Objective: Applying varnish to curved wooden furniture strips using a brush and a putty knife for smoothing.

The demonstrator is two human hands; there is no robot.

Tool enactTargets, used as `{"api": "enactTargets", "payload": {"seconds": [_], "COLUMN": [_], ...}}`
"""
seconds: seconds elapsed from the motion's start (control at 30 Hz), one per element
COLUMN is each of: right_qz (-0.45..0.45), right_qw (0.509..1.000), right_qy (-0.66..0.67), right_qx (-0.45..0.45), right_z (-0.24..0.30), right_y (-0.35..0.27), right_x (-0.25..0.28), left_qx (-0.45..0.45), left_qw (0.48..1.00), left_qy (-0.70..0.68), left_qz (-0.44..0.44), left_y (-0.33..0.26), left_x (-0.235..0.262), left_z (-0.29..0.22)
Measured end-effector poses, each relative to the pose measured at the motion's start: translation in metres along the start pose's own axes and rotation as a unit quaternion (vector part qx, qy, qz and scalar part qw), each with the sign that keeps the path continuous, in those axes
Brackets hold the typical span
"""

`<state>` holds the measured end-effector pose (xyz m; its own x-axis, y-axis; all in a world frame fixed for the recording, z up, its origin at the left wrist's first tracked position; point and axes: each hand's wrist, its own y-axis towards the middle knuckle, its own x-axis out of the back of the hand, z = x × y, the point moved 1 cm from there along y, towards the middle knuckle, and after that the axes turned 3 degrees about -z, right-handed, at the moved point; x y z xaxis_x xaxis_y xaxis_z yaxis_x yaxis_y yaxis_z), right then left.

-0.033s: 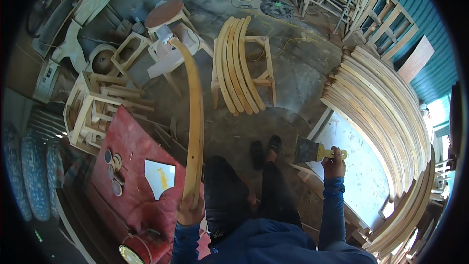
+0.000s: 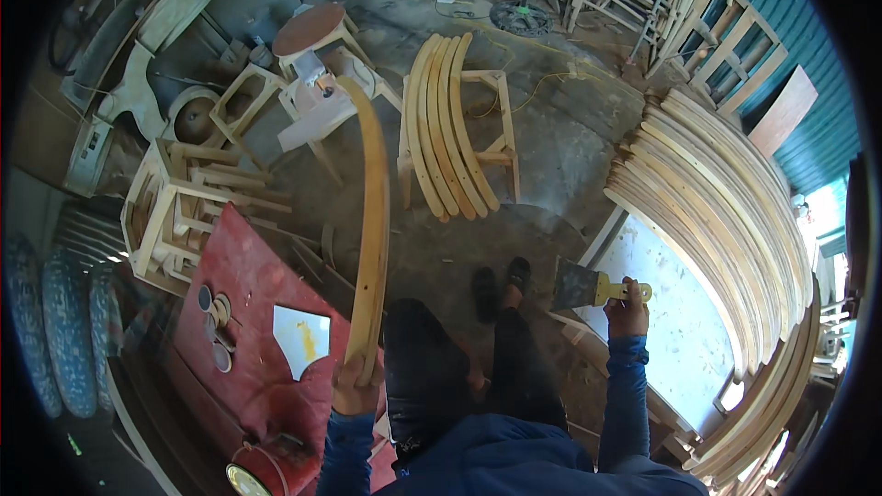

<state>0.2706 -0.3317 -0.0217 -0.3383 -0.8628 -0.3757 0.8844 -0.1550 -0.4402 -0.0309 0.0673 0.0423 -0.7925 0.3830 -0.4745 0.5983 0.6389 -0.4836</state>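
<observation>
My left hand (image 2: pixel 356 384) grips the near end of a long curved wooden slat (image 2: pixel 372 211). The slat rises away from me, its far end close to a small stool-like wooden piece (image 2: pixel 322 119). In my right hand (image 2: pixel 628 314) is a putty knife (image 2: pixel 588 286) with a wide dark blade and a yellowish handle, its blade pointing left. Several similar curved slats (image 2: pixel 447 129) lie side by side across a wooden stool frame (image 2: pixel 497 119) ahead of me. A white sheet with a yellow smear (image 2: pixel 301 340) rests on the red-covered surface (image 2: pixel 248 285) at my left.
A big stack of curved slats (image 2: pixel 717 220) lies on a pale board (image 2: pixel 643 285) at the right. Small round tins (image 2: pixel 217 317) and a red bucket (image 2: pixel 276 468) stand at the left. Unfinished wooden frames (image 2: pixel 175 211) are piled farther left. A yellow cord (image 2: pixel 542 78) trails over the floor.
The slat in my left hand has shifted slightly to the right at its far end. My right hand and the putty knife stay almost still.
</observation>
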Motion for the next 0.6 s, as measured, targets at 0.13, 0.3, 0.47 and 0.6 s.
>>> {"api": "enactTargets", "payload": {"seconds": [0.13, 0.3, 0.47, 0.6], "right_qz": [0.014, 0.032, 0.031, 0.044], "right_qw": [0.999, 0.992, 0.988, 0.988], "right_qy": [0.024, 0.072, 0.128, 0.11], "right_qx": [-0.038, -0.098, -0.078, -0.094], "right_z": [0.004, 0.006, 0.009, 0.003], "right_y": [0.019, 0.064, 0.068, 0.069], "right_x": [-0.017, 0.022, 0.031, 0.031], "left_qx": [-0.022, -0.12, -0.4, -0.346], "left_qw": [0.991, 0.899, 0.451, 0.472], "left_qy": [0.093, 0.42, 0.795, 0.809], "left_qz": [0.097, 0.044, -0.063, -0.045], "left_y": [0.117, 0.281, 0.37, 0.406], "left_x": [-0.047, -0.102, -0.148, -0.132], "left_z": [-0.011, -0.032, 0.029, 0.088]}}
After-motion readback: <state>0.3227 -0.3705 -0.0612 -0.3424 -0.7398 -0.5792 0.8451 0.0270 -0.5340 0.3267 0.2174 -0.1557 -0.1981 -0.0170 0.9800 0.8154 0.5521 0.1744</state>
